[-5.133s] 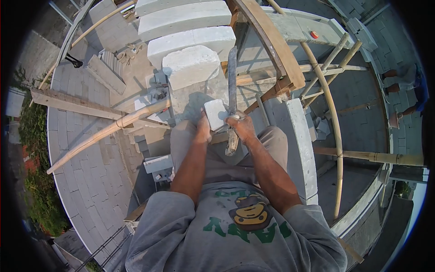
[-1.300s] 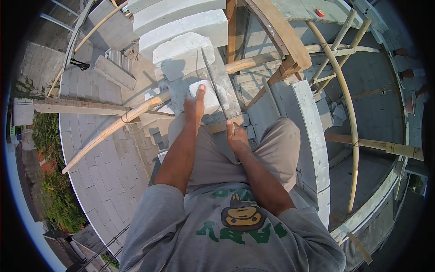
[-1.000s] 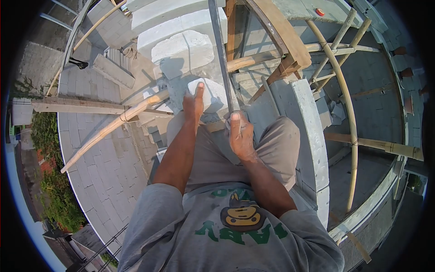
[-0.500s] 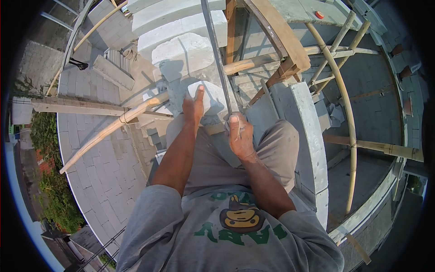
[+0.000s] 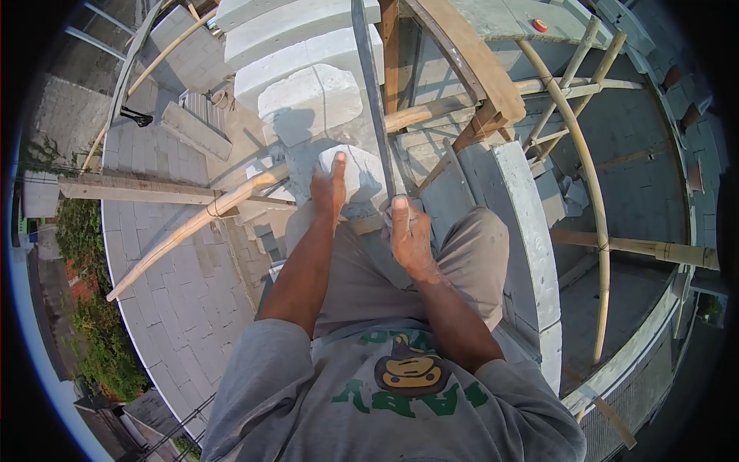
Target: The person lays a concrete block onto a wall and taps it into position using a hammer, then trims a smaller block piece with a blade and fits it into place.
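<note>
My left hand (image 5: 329, 191) grips the left side of a small cut piece of white aerated concrete block (image 5: 359, 171), thumb lying along its top. My right hand (image 5: 408, 232) is closed round the near end of a long, dark, flat blade (image 5: 371, 92), whose handle is hidden in the fist. The blade points away from me, close along the block's right side; whether they touch I cannot tell. Beyond the piece lies a larger rough-edged white block (image 5: 311, 103), with a shadow across it.
More white blocks (image 5: 300, 35) are lined up ahead. To the right run a wooden beam (image 5: 477, 61), bamboo poles (image 5: 583, 146) and a block wall top (image 5: 526, 223). A bamboo pole (image 5: 192, 231) and a plank (image 5: 138, 189) jut out at left, above a lower block wall (image 5: 177, 300).
The blade's far end has swung slightly to the right and its near end has shifted a little. My left hand stays on the block piece. The whole view has moved slightly.
</note>
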Demonstrator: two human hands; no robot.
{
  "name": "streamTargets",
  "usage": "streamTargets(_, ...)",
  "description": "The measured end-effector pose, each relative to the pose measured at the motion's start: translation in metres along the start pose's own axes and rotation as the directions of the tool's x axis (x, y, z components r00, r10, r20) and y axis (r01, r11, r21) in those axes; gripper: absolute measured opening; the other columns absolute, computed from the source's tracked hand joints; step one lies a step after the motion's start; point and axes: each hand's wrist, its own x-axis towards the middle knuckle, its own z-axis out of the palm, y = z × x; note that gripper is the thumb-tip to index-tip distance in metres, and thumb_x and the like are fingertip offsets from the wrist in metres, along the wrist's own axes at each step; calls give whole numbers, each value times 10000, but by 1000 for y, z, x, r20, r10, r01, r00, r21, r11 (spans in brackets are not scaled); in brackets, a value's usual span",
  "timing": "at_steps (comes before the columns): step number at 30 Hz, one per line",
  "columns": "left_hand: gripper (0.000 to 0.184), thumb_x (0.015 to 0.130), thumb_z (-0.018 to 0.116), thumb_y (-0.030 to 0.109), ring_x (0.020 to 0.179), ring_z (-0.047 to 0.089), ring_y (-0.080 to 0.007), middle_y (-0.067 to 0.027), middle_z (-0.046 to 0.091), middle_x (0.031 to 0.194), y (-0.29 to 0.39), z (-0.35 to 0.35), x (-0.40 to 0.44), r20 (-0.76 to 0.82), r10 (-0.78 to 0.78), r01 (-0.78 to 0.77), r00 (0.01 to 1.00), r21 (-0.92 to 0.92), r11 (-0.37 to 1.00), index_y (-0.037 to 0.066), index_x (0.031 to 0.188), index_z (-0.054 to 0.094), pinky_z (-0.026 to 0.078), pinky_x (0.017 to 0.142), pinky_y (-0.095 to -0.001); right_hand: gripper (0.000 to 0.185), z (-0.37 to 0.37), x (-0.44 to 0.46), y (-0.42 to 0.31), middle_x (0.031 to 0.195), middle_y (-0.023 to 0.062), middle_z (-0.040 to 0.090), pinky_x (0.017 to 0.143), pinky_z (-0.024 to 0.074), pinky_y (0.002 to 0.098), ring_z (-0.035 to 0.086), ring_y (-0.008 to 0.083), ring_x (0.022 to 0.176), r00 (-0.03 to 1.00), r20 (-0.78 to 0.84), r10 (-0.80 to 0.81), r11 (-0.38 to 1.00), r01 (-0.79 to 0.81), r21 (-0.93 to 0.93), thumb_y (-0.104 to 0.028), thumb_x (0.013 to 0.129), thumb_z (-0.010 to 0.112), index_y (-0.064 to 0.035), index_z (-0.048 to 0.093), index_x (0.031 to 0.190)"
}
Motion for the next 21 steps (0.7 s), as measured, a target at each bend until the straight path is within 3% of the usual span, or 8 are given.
streamTargets(4, 635, 856, 616, 523, 1015, 620, -315, -204, 659, 1066, 0, 0, -2, 5, 14, -14, 1000, -26, 1000, -33, 1161, 594, 450, 889, -393, 505, 20, -3, 62, 786, 241, 658, 651, 455, 477, 634, 433, 746, 999, -37, -20, 958, 9, -287, -393, 1021, 373, 26, 627, 896)
streamTargets(7, 698, 823, 635, 573, 1006, 622, -377, -242, 650, 1057, -12, 6, 6, -43, 53, -53, 998, 6, 999, -41, 1148, 579, 459, 878, -424, 469, 18, 0, 80, 829, 258, 643, 690, 457, 531, 613, 481, 822, 942, 23, 336, 849, -292, -441, -387, 1010, 387, -2, 629, 895)
streamTargets(10, 731, 820, 636, 578, 1019, 617, -390, -255, 644, 1066, -10, 1, 2, 34, 27, -25, 999, -56, 998, -57, 1172, 558, 457, 888, -429, 511, 6, -3, 48, 814, 252, 651, 687, 481, 507, 629, 458, 806, 980, 100, 171, 913, -120, -389, -412, 1015, 355, 3, 638, 922)
streamTargets(13, 672, 846, 623, 541, 1007, 616, -326, -209, 651, 1072, -25, 7, 8, -22, 22, -21, 1000, 34, 999, -45, 1170, 576, 450, 896, -395, 575, -7, 1, -4, 630, 160, 592, 573, 478, 408, 632, 300, 614, 963, 162, 218, 976, -218, -19, -470, 1005, 378, 38, 588, 839)
streamTargets(16, 640, 861, 615, 524, 1015, 613, -301, -195, 652, 1081, -11, 3, 2, -12, 23, -23, 1000, -10, 1000, -38, 1165, 586, 443, 905, -382, 622, -8, 1, -10, 586, 105, 540, 500, 468, 378, 585, 217, 503, 990, -41, -137, 990, 136, -30, -515, 995, 367, 44, 563, 806)
streamTargets(17, 640, 862, 614, 525, 1022, 611, -302, -196, 651, 1086, -5, 1, -2, 2, 22, -22, 1000, -49, 999, -38, 1166, 586, 442, 908, -383, 624, -5, 0, -3, 588, 108, 544, 490, 463, 386, 576, 219, 483, 993, 46, 105, 992, -102, -74, -514, 996, 367, 47, 564, 806)
streamTargets(19, 640, 862, 615, 525, 1030, 611, -305, -199, 650, 1094, -5, -2, -4, 13, 23, -23, 1000, -35, 999, -38, 1166, 586, 442, 911, -387, 627, 6, 2, 31, 592, 113, 553, 472, 454, 402, 559, 222, 442, 817, 161, 554, 828, -521, -206, -511, 997, 368, 53, 566, 806)
streamTargets(21, 641, 861, 618, 524, 1033, 611, -307, -202, 649, 1098, -5, 1, 2, 10, 42, -42, 999, -13, 999, -39, 1165, 585, 443, 912, -389, 620, 4, 6, 56, 591, 111, 553, 474, 454, 395, 558, 224, 442, 868, 169, 468, 863, -407, -299, -506, 999, 364, 49, 568, 812)
